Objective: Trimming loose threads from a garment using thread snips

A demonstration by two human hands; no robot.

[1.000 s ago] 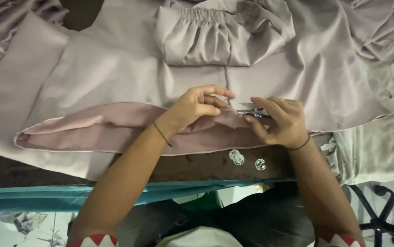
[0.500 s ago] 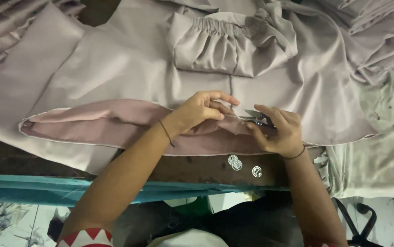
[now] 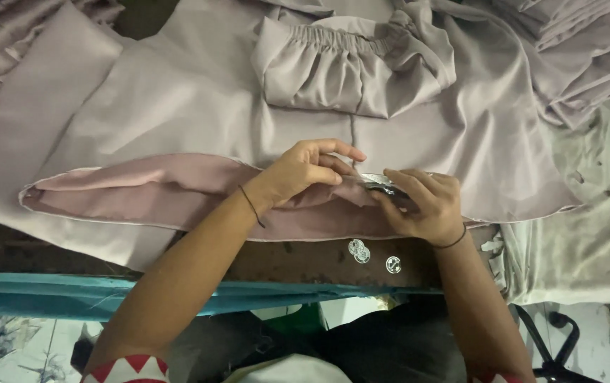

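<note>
A large mauve satin garment (image 3: 177, 106) lies spread across the worktable, its lower hem folded up so the duller inside (image 3: 142, 195) shows. My left hand (image 3: 308, 170) pinches the fabric at the hem near the centre seam. My right hand (image 3: 422, 206) holds a small dark metal tool (image 3: 383, 186), likely thread snips, against the hem just right of my left fingers. The two hands nearly touch. A gathered elastic section (image 3: 347, 64) of the garment sits above them.
Three small round silvery buttons (image 3: 361, 254) lie on the dark wooden table edge (image 3: 283, 262) below my hands. More mauve cloth is piled at the top right (image 3: 581, 50) and far left (image 3: 7, 42). A pale stained cloth (image 3: 588, 234) covers the right side. A teal strip (image 3: 35, 294) borders the table front.
My hands stay together at the hem; the view has drifted slightly, and my left fingers have shifted a little along the fabric.
</note>
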